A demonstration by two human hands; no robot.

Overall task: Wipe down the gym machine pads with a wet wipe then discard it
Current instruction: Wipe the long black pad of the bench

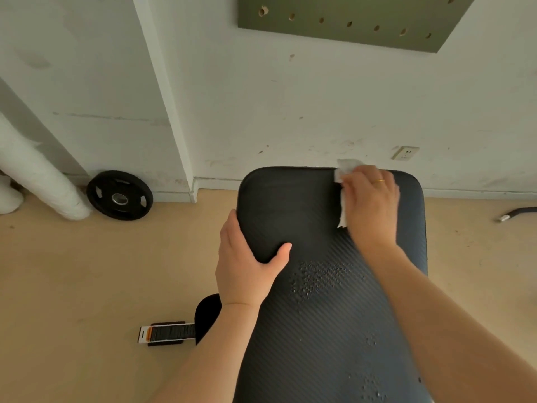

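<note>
From the head view, the person leans over a long black ribbed vinyl bench pad point(328, 315) that runs away toward the pale wall. The right hand point(370, 205) lies flat near the far end of the pad, fingers fairly straight, pressing a crumpled white wet wipe point(344, 181) down onto the surface; the wipe shows past the fingertips and along the hand's left edge. The left hand point(247, 266) steadies the pad at its left edge, thumb on top and fingers curled round the side, so it is clamped on the pad.

Beads of moisture point(319, 277) sit in a patch on the middle of the pad and in smaller spots nearer the camera, which suggests those parts have had the wipe over them. The far left corner looks dry and dull, so I judge the wiping is well under way but unfinished. No bin is in sight, and discarding is not yet done.

A round black weight plate point(119, 195) leans against the wall on the left.
</note>
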